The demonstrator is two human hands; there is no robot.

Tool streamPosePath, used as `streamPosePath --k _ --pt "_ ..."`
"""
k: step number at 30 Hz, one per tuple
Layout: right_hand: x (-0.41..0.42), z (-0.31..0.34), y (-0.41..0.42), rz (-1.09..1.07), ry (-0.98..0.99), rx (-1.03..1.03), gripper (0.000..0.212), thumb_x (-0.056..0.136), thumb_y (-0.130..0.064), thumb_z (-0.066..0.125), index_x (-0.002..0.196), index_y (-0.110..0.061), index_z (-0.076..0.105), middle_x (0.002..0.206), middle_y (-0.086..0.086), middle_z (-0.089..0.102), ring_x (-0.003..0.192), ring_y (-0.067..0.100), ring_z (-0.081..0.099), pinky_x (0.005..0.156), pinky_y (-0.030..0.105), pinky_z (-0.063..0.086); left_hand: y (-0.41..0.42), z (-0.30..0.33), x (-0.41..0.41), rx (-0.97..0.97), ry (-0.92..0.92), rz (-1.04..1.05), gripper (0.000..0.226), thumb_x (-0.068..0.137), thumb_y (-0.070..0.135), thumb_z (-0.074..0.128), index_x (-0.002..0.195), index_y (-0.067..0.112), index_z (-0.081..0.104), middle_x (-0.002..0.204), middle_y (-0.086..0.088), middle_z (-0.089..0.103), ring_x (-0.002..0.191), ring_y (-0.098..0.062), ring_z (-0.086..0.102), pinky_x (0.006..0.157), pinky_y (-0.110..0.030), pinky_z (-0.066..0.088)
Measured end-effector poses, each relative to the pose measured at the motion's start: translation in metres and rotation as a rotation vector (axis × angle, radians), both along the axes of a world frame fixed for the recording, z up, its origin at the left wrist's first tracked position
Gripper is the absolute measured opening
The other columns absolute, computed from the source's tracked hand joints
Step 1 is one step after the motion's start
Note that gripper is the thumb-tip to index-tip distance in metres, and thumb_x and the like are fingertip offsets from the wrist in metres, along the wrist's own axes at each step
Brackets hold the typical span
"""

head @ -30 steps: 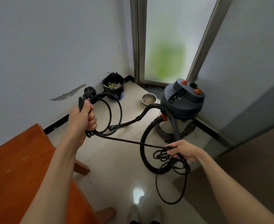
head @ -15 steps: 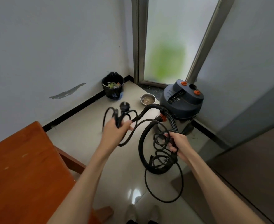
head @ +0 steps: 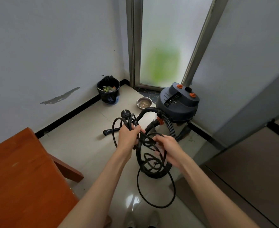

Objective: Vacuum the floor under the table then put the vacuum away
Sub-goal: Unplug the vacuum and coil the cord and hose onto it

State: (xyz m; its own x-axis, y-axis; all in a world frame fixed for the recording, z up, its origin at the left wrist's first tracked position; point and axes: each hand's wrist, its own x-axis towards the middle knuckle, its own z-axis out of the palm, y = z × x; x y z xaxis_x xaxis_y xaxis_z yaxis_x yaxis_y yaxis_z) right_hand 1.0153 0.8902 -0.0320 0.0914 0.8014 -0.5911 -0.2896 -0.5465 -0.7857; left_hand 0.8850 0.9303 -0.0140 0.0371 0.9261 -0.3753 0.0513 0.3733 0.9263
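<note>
A home corner: wooden table (head: 20,178), waste bin (head: 108,92), pet bowl (head: 144,102).

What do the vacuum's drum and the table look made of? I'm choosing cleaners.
The vacuum's drum looks like bare metal, probably stainless steel: pale and shiny below the dark, matte plastic-looking motor head. The table looks like varnished reddish-brown wood, with faint grain and sheen.

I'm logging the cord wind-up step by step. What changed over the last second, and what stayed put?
The left hand, gripping the power cord coils near the plug, swung in from out by the wall to meet the right hand, which rose with its own loops. The stretched cord between them is now gathered. The vacuum, trash bin, metal bowl and wooden table stayed put.
</note>
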Motion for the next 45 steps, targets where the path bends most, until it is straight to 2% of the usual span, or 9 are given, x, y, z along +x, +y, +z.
streamPosePath --k 3,6,9,14,18,22,29,38,45 --pt "0.013 -0.003 0.002 -0.205 0.228 -0.16 0.029 0.101 -0.016 0.039 0.081 -0.006 0.057 0.086 0.011 0.062 0.071 0.02 0.056 0.059 0.031 0.047 -0.003 -0.003 -0.007 -0.006 -0.05 -0.071 0.032 0.093 0.001 0.043 0.065 0.014 0.039 0.072 -0.011 0.055 0.041 -0.003 0.03 0.039 -0.016 0.025" --pt "0.027 -0.015 0.004 -0.311 0.36 -0.218 0.035 0.103 -0.024 0.033 0.088 -0.005 0.058 0.065 0.006 0.065 0.042 0.01 0.044 0.039 0.02 0.033 -0.008 -0.007 -0.02 -0.004 -0.065 -0.09 0.031 0.094 -0.002 0.041 0.067 0.014 0.037 0.067 -0.008 0.051 0.041 -0.003 0.03 0.038 -0.015 0.024" --pt "0.046 -0.029 0.006 -0.401 0.448 -0.236 0.033 0.102 -0.016 0.029 0.078 -0.011 0.051 0.038 -0.006 0.038 0.025 0.005 0.021 0.03 0.017 0.012 -0.006 -0.007 -0.039 0.033 -0.087 -0.002 0.029 0.096 -0.002 0.04 0.071 0.014 0.036 0.065 -0.006 0.051 0.039 -0.002 0.031 0.037 -0.014 0.025" --pt "0.054 -0.047 0.009 -0.553 0.508 -0.313 0.035 0.099 -0.012 0.037 0.065 -0.013 0.044 0.035 -0.008 0.026 0.024 0.007 0.018 0.031 0.018 0.01 0.003 -0.001 -0.051 0.138 -0.107 0.093 0.029 0.096 -0.004 0.036 0.076 0.017 0.034 0.063 -0.005 0.051 0.041 -0.004 0.031 0.039 -0.015 0.026" --pt "0.049 -0.043 0.006 -0.293 -0.071 -0.128 0.018 0.096 -0.004 0.046 0.108 -0.012 0.055 0.056 -0.002 0.044 0.042 0.007 0.034 0.037 0.017 0.026 0.004 0.009 -0.046 0.161 -0.203 0.077 0.03 0.096 -0.005 0.034 0.075 0.016 0.033 0.06 -0.002 0.044 0.043 -0.005 0.031 0.039 -0.015 0.027" --pt "0.033 -0.03 -0.008 0.305 -0.46 0.137 0.045 0.091 -0.009 0.058 0.131 -0.025 0.048 0.101 0.0 0.056 0.088 0.011 0.053 0.084 0.028 0.046 0.005 0.018 -0.035 0.198 -0.221 -0.029 0.028 0.097 -0.001 0.037 0.076 0.016 0.033 0.054 0.006 0.047 0.044 -0.006 0.031 0.04 -0.015 0.027" --pt "0.0 -0.039 -0.015 0.486 -0.999 0.428 0.027 0.09 -0.033 0.06 0.111 -0.016 0.064 0.109 -0.005 0.048 0.103 0.01 0.045 0.089 0.024 0.041 0.01 0.028 -0.024 0.195 -0.38 -0.008 0.027 0.097 -0.002 0.037 0.078 0.017 0.036 0.057 0.003 0.047 0.046 -0.005 0.032 0.041 -0.014 0.03" --pt "0.026 -0.002 -0.008 0.127 -0.1 0.164 0.017 0.096 -0.012 0.051 0.1 -0.004 0.065 0.064 0.009 0.068 0.062 0.016 0.069 0.062 0.024 0.057 0.009 0.017 -0.052 0.223 -0.099 0.094 0.028 0.097 0.002 0.037 0.077 0.021 0.033 0.051 0.011 0.046 0.044 -0.003 0.039 0.049 -0.025 0.027" --pt "0.069 -0.058 0.0 -0.488 -0.013 -0.255 0.035 0.105 -0.026 0.026 0.087 -0.003 0.045 0.06 0.001 0.027 0.049 0.012 0.026 0.05 0.026 0.03 0.009 0.02 -0.068 0.206 -0.263 0.201 0.028 0.098 0.003 0.037 0.076 0.019 0.034 0.055 0.005 0.044 0.054 -0.012 0.041 0.045 -0.018 0.035"
